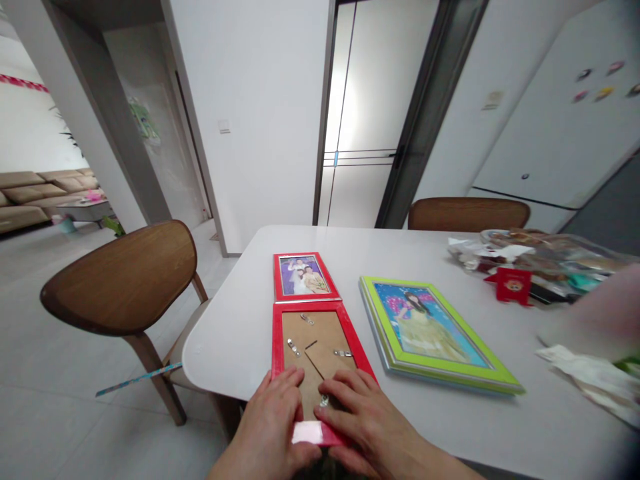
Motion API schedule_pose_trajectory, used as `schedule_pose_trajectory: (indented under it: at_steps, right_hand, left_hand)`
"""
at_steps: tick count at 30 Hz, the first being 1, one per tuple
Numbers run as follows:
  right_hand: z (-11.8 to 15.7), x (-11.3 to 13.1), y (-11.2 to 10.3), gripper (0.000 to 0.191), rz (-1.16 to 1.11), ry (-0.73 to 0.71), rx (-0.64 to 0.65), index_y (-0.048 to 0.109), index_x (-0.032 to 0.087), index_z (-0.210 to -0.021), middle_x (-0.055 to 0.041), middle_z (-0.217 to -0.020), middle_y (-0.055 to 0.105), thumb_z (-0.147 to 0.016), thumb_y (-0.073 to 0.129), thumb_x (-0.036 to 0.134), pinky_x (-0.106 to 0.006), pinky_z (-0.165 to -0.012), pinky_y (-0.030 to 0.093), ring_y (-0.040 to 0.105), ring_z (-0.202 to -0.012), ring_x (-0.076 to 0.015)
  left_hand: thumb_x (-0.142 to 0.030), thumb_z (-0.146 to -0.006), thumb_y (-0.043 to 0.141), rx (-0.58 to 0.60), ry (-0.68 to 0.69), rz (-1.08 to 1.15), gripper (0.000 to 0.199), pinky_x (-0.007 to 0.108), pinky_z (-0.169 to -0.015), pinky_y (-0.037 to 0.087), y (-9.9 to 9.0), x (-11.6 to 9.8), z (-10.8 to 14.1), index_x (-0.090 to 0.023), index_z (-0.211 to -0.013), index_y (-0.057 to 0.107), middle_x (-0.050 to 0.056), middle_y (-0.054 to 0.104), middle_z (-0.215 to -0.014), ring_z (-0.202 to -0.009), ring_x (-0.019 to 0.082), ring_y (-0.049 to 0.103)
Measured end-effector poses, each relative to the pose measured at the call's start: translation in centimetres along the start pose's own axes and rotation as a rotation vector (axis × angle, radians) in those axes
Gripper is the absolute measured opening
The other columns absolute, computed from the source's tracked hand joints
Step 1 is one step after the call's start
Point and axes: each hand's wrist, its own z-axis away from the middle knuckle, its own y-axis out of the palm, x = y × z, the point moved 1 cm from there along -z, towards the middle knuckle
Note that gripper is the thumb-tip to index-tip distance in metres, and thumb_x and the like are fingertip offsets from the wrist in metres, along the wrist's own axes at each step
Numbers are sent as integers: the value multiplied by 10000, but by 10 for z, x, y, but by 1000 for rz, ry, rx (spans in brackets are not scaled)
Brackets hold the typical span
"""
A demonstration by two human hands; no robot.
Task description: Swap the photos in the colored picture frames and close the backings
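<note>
A red picture frame lies face down at the near edge of the table, its brown backing board upward. Several small metal clips and a cut-out stand flap show on the board. My left hand grips the near left corner, fingers on top and thumb at the front edge. Over the near right side, my right hand holds the same frame, its fingers beside a metal clip. Touching the far edge is a second red frame, face up with a photo of people.
Green frames, apparently stacked, lie to the right on the white table. Beyond them are a red card, plastic bags and crumpled tissue. Wooden chairs stand at the left and the far side.
</note>
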Motion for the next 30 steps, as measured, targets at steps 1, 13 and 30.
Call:
schedule_pose_trajectory:
  at_steps: [1,13,30]
  right_hand:
    - [-1,0,0,303,-14,-6,2,566,247,-974,-51,-1004,518,-712,513,391,-365,-802,301,376,-939,-219]
    - [-31,-6,-8,320,-135,138,-163,484,183,-1101,-85,-1039,505,-800,378,209,-339,-823,341,421,-936,-183]
    - [-73,-15,10,270,-123,121,-143,590,230,-975,-24,-996,590,-790,403,166,-321,-810,304,457,-906,-167]
  left_hand:
    - [-228,-505,696,0,-1,-3,308,430,-973,252,0,0,0,-173,-778,564,108,427,-1263,-1167,255,362]
    - [-232,-456,747,-7,-5,59,329,408,-969,257,0,4,1,-190,-730,569,89,442,-1255,-1161,245,371]
    - [-187,-442,743,-3,18,71,330,394,-972,250,-3,5,0,-180,-725,573,96,465,-1233,-1147,244,387]
